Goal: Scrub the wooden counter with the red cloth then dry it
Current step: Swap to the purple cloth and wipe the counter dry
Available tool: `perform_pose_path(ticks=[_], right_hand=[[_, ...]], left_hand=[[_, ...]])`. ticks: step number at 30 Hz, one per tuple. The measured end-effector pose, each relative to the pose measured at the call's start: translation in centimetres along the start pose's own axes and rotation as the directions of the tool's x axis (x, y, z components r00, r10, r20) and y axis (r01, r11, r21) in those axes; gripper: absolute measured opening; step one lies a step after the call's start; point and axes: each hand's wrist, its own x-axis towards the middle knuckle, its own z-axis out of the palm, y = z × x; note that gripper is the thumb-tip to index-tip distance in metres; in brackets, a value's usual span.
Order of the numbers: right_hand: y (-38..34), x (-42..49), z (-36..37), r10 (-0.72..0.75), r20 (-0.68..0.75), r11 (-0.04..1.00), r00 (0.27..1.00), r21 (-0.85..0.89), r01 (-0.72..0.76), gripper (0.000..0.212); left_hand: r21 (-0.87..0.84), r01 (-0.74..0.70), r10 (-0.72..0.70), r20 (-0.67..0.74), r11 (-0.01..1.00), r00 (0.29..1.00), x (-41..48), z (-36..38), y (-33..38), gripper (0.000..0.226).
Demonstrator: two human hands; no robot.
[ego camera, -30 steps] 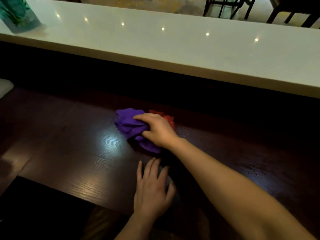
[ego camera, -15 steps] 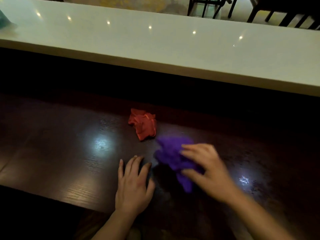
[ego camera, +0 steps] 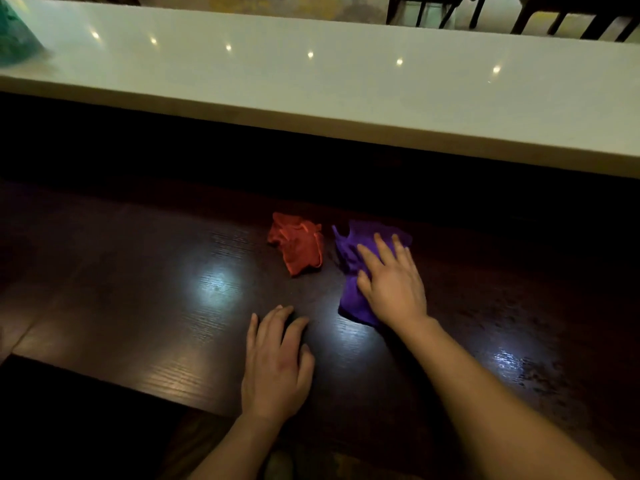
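Observation:
The dark wooden counter fills the lower half of the view and shines under spots of light. A crumpled red cloth lies loose on it, untouched by either hand. Just right of it is a purple cloth, spread under my right hand, which presses flat on it with fingers spread forward. My left hand rests palm down on the bare wood near the front edge, holding nothing.
A long white raised countertop runs across the back, above a dark gap. A teal object stands at its far left. Dark chair legs show beyond it. The counter's front edge drops off at lower left.
My right hand has swept the purple cloth from left of the red cloth, toward me, then up to the red cloth's right. The left hand stayed planted.

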Motion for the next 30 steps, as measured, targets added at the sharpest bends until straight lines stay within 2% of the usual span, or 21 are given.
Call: perform_pose_path(ticks=[2,4,7,9,14,18,19,21,23,26,30], right_hand=[[-1.5,-0.8,-0.2,-0.017,0.015,0.997,1.000,0.080,0.016,0.053],[-2.9,-3.8,-0.2,-0.153,0.027,0.975,0.988,0.166,0.147,0.052],[-5.4,-10.3,0.6,-0.369,0.076,0.922,0.926,0.154,0.354,0.048],[-5.9,-10.4,1.1,-0.391,0.078,0.914,0.917,0.153,0.376,0.049],[-8.9,-3.5,1.4,-0.366,0.146,0.929,0.919,0.122,0.350,0.062],[-11.3,-1.7,1.7,-0.325,0.144,0.944,0.935,0.115,0.311,0.047],[-10.8,-2.2,1.6,-0.368,0.141,0.927,0.919,0.125,0.352,0.044],[-8.7,-4.8,1.1,-0.514,0.157,0.855,0.843,0.170,0.490,0.045],[-5.9,-8.2,0.7,-0.590,0.188,0.802,0.785,0.249,0.543,0.046],[-4.8,-8.4,0.8,-0.577,0.166,0.809,0.799,0.251,0.532,0.048],[-10.4,-3.0,1.8,-0.604,0.167,0.792,0.779,0.234,0.564,0.055]], left_hand=[[-0.007,-0.001,0.001,-0.016,1.000,1.000,-0.1,0.0,0.0,0.041],[-0.028,-0.014,0.013,-0.045,1.000,0.999,-0.2,0.0,-0.1,0.042],[-0.078,-0.034,0.026,-0.104,0.996,0.994,-0.4,0.0,-0.3,0.044],[-0.095,-0.035,0.022,-0.127,0.995,0.992,-0.4,0.0,-0.3,0.047],[-0.120,-0.010,-0.007,-0.145,0.993,0.989,-0.2,-0.2,-0.4,0.057],[-0.113,0.031,-0.050,-0.168,0.993,0.984,-0.2,-0.1,-0.4,0.054],[-0.106,0.037,-0.055,-0.171,0.994,0.984,-0.3,0.0,-0.5,0.054],[-0.103,0.040,-0.058,-0.179,0.994,0.982,-0.3,0.2,-0.6,0.053],[-0.105,0.028,-0.048,-0.186,0.994,0.981,-0.3,0.2,-0.5,0.051],[-0.097,-0.021,0.003,-0.182,0.995,0.983,-0.2,0.3,-0.5,0.052],[-0.120,-0.014,-0.009,-0.188,0.993,0.982,-0.3,0.2,-0.5,0.052]])
